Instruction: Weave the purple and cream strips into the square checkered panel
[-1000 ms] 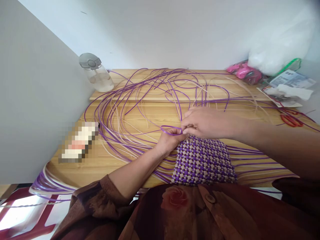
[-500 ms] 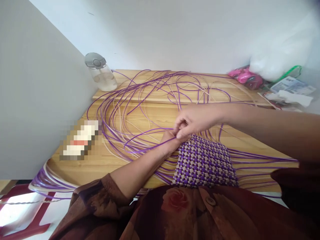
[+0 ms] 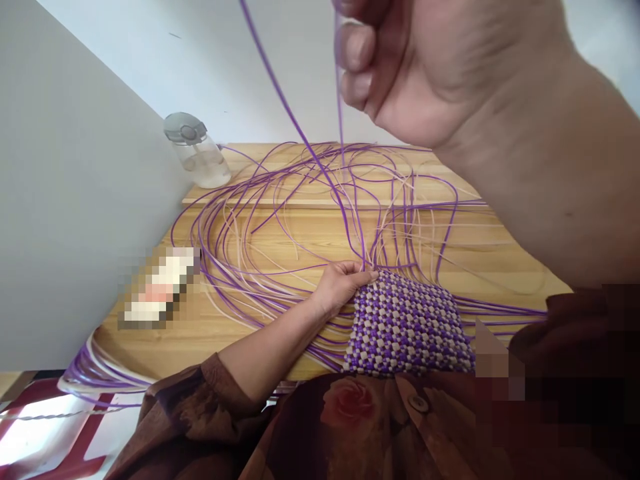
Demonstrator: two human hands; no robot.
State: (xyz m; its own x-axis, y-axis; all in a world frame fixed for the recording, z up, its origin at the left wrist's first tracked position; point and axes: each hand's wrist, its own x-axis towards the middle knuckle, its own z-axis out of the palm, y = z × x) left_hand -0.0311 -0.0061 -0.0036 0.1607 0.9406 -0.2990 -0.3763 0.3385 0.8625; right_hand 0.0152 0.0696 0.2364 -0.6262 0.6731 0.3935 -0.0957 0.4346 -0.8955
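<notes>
Woven panel (image 3: 407, 323), purple/beige check, on tabletop (image 3: 145, 343), R of ctr, near edge up against shirt (image 3: 250, 433). L to R: strand bundle (image 3: 85, 367) hangs past tabletop's L edge; pixelated item (image 3: 160, 287), can't ID; clear bottle w/ grey lid (image 3: 200, 160) at back L. Loose strands (image 3: 201, 227), purple + beige, loop across mid tabletop, some passing under L forearm (image 3: 273, 333). L hand (image 3: 343, 285) at panel's far L corner: thumb on top, other fingers partly hidden, closed on corner. Raised strand (image 3: 289, 109), purple, runs from that corner up out of frame. R hand (image 3: 425, 73) high at top R, well apart from panel, fingers curled in, apparently gripping a blurred purple length (image 3: 340, 113); tips partly cut off, can't tell if same strand. Side strands (image 3: 500, 309) stick out panel's R side.

Step in hand, prob.: pulling one strand thru/tight at corner. Next move calls for corner kept pinned, strand drawn w/o snagging loops, tension even so weave stays flat.
</notes>
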